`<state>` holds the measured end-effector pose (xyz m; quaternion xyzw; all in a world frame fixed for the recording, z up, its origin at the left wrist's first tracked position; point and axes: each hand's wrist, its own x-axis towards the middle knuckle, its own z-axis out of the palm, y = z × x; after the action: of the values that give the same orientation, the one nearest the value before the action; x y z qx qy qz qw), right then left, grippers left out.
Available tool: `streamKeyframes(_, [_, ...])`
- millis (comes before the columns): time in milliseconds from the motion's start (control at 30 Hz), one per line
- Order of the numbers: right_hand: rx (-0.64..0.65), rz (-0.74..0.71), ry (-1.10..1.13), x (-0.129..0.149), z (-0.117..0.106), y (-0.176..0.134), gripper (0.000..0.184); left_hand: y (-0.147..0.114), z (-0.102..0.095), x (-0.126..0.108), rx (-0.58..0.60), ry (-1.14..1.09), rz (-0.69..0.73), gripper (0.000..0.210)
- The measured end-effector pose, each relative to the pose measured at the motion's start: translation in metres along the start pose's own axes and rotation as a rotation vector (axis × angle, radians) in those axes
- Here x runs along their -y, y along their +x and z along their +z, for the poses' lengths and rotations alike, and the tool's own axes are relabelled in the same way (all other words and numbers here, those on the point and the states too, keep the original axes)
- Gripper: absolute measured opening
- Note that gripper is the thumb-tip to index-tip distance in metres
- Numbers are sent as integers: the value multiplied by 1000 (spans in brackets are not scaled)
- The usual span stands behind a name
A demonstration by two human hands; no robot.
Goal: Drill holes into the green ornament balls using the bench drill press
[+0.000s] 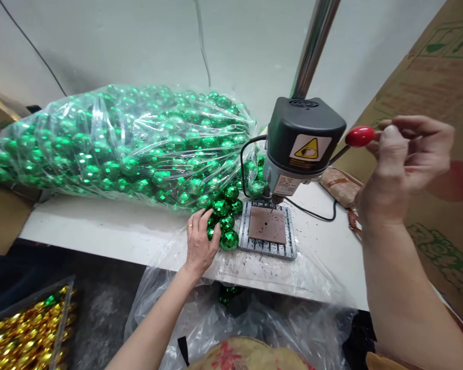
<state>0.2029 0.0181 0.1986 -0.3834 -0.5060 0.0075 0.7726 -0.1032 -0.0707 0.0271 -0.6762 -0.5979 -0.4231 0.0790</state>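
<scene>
My left hand [201, 241], with a ring on one finger, reaches into a small group of shiny green faceted balls [229, 239] on the table. Its fingers and thumb curve around one ball, which is partly hidden. At the right, my right hand [409, 149] is raised, thumb and fingers closed at the end of a red lever knob [359, 136]. That lever belongs to a small bench drill press [304, 133] with a dark cover and a warning label. Under its chuck, a brown square plate [268, 225] with a hole lies on the slotted metal base [266, 250].
A big clear bag [131, 149] full of green balls lies along the wall. Dark shavings speckle the white table [320, 257]. Clear plastic sheeting [200, 318] hangs over the front edge. Golden ornaments [27, 334] fill a bag lower left. A cardboard box [447, 77] stands at right.
</scene>
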Motion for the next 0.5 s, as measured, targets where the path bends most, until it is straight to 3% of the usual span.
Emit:
streamKeyframes(67, [-51, 13, -48, -23, -5, -1, 21, 0, 1, 4, 11, 8, 25, 40])
streamKeyframes(167, [-12, 98, -189, -72, -8, 0, 25, -6, 2, 7, 5, -13, 9, 42])
streamKeyframes(367, [363, 246, -524, -177, 11, 0, 36, -34, 5, 12, 16, -37, -49, 46])
streamKeyframes(500, [504, 223, -654, -212, 34, 0, 41, -51, 13, 15, 18, -36, -70, 53])
